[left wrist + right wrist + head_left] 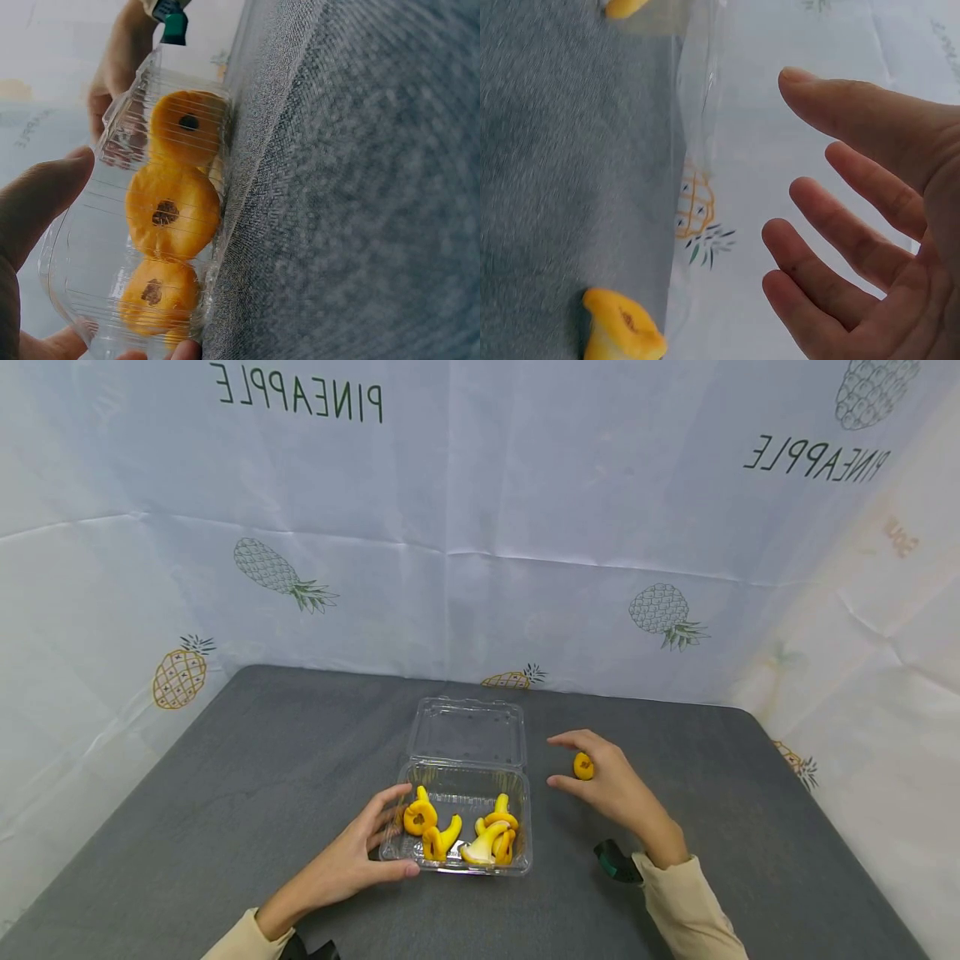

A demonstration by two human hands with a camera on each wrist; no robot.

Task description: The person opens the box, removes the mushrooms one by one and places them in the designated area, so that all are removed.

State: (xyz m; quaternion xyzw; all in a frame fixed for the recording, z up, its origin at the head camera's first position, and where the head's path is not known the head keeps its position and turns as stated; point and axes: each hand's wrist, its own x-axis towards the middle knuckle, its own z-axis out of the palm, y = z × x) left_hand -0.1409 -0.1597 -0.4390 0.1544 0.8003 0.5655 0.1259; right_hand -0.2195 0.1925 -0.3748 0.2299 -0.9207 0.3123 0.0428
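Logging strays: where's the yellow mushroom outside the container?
In the head view, the yellow mushroom is on the gray table, right of the clear container, near the right hand, not held.

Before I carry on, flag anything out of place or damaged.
One yellow mushroom lies on the gray table, right of the clear container: odd, since the other mushrooms are inside it. Nothing looks damaged.

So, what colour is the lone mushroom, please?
The mushroom is yellow with a brownish centre, clearest from the right wrist.

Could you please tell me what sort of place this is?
Likely a makeshift indoor workspace: a grey table with an open box on it, and a pineapple-print sheet behind, like a backdrop.
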